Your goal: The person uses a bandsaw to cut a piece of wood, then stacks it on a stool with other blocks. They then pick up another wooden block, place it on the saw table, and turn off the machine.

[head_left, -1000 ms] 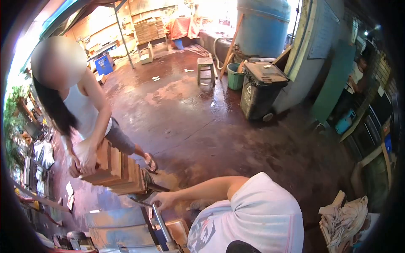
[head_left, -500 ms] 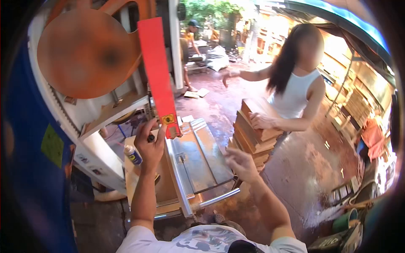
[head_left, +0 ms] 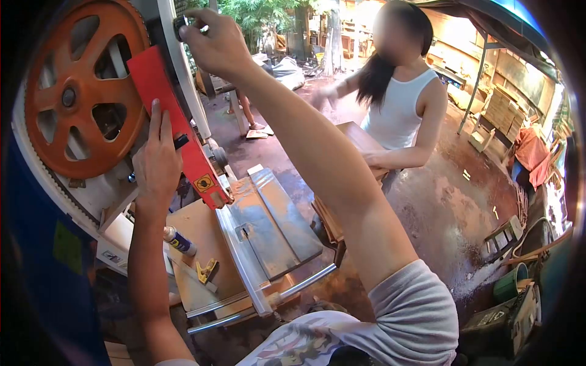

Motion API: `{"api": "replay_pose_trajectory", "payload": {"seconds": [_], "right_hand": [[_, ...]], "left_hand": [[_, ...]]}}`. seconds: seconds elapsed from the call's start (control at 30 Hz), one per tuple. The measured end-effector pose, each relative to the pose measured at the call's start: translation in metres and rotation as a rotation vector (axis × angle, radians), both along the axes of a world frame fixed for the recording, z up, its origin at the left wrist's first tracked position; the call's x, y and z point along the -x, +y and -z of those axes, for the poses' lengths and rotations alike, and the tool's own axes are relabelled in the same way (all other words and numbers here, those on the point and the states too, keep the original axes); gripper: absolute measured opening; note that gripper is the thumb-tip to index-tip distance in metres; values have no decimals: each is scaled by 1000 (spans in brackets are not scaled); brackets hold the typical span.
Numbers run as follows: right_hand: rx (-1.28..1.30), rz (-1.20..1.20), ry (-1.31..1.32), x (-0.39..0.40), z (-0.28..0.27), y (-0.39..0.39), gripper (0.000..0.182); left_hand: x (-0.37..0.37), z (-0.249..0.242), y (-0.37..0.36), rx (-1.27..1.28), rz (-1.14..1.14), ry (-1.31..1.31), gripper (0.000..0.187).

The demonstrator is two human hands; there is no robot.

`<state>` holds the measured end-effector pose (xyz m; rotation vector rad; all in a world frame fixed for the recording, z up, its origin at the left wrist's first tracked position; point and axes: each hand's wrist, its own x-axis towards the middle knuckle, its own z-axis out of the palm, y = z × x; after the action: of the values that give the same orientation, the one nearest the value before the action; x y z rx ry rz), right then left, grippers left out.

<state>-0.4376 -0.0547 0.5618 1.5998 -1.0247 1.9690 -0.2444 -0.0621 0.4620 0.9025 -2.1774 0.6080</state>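
Observation:
My left hand point(head_left: 157, 163) lies against the red guard point(head_left: 174, 116) of the bandsaw, two fingers stretched up along it. A dark handle-like object point(head_left: 180, 141) sticks out beside its thumb side, held in the hand. High up, my right hand point(head_left: 220, 43) has its fingertips on a black knob point(head_left: 179, 25) at the machine's upright. The orange spoked wheel point(head_left: 68, 96) is exposed to the left. Below the guard is the metal saw table point(head_left: 268, 229), with brownish dust on it.
A spray can point(head_left: 179, 240) and yellow clamp point(head_left: 207, 270) lie on the wooden side board point(head_left: 204, 229). Across the table, a person in a white top point(head_left: 400, 104) rests a hand on stacked wood point(head_left: 360, 137). A green bucket point(head_left: 510, 283) stands at right.
My left hand has moved up and left onto the guard. My right hand has risen from beside the table to the knob. The view has shifted, showing the wheel and the yellow clamp clearly.

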Motion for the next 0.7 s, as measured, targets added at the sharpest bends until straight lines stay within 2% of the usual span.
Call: {"api": "replay_pose_trajectory", "payload": {"seconds": [0.03,0.13,0.17,0.2,0.27,0.3,0.33,0.37,0.4,0.47,0.53,0.57,0.67,0.7], "right_hand": [[94,64,5,2,-7,-9,38],[68,-13,45,10,-17,-28,36],[98,-2,207,19,-22,-41,34],[-37,-147,96,16,-20,-26,31],[54,-56,171,22,-20,-35,40],[-135,-216,124,25,-26,-29,35],[-337,-383,62,27,-24,-26,43],[-157,-415,126,29,-20,-43,42],[-132,-457,117,25,-16,-32,43],[-272,-367,100,28,-24,-35,45],[-234,-445,76,28,-19,-37,45],[-256,-452,57,27,-17,-33,44],[-283,-466,31,24,-21,-25,44],[-327,-537,-9,26,-21,-30,45]], "left_hand": [[2,-1,-1,12,-1,-6,58],[0,6,-11,15,7,-18,58],[0,9,-15,5,22,-2,58],[1,8,-19,12,41,30,58],[0,3,-16,21,58,36,54],[-2,3,-12,17,63,27,52],[-4,2,-7,-9,110,41,48],[-6,-2,-3,-40,151,53,45],[-12,-3,1,-63,187,74,42],[-25,0,-1,7,313,247,35],[-44,24,28,19,418,347,35],[-56,34,40,49,474,432,29],[-118,49,90,126,360,563,30],[-141,56,98,180,320,631,33]]}}
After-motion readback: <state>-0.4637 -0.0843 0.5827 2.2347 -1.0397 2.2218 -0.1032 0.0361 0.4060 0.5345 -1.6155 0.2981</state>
